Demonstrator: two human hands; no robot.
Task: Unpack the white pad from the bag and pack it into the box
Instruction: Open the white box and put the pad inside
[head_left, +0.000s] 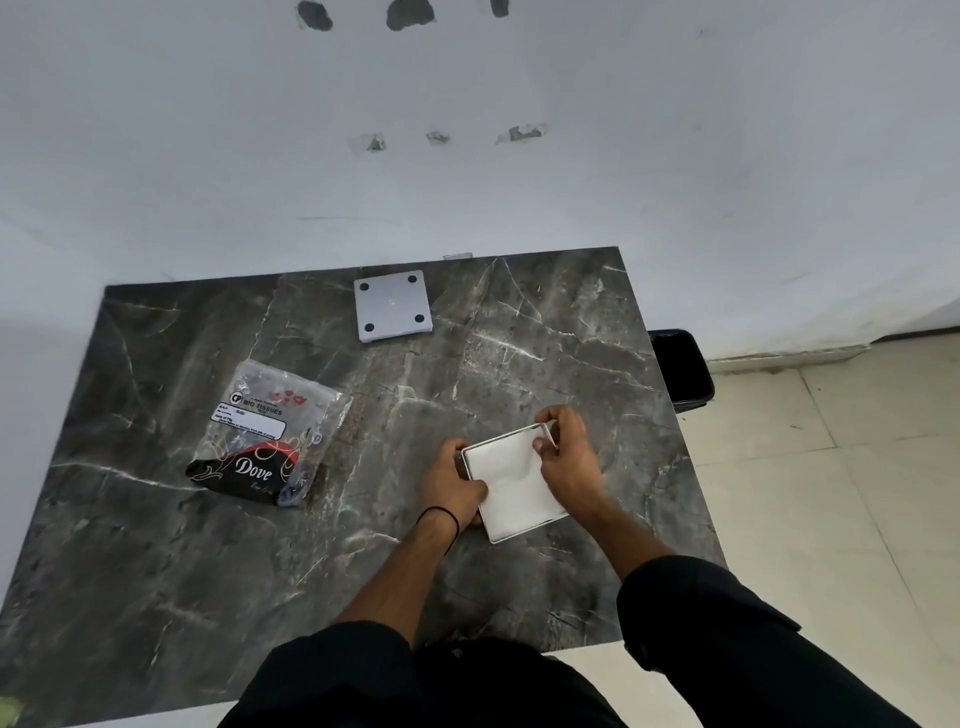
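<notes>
A shallow white square box lies on the dark marble table, right of centre. The white pad lies flat inside it and fills it. My left hand grips the box's left edge, thumb resting on the pad. My right hand holds the far right corner, fingertips pressing the pad against the rim. The clear plastic bag, printed "Dove" and "Big Tissues", lies crumpled to the left, apart from both hands.
A white square lid with four dark dots lies at the table's far edge by the white wall. A black bin stands on the tiled floor off the table's right side.
</notes>
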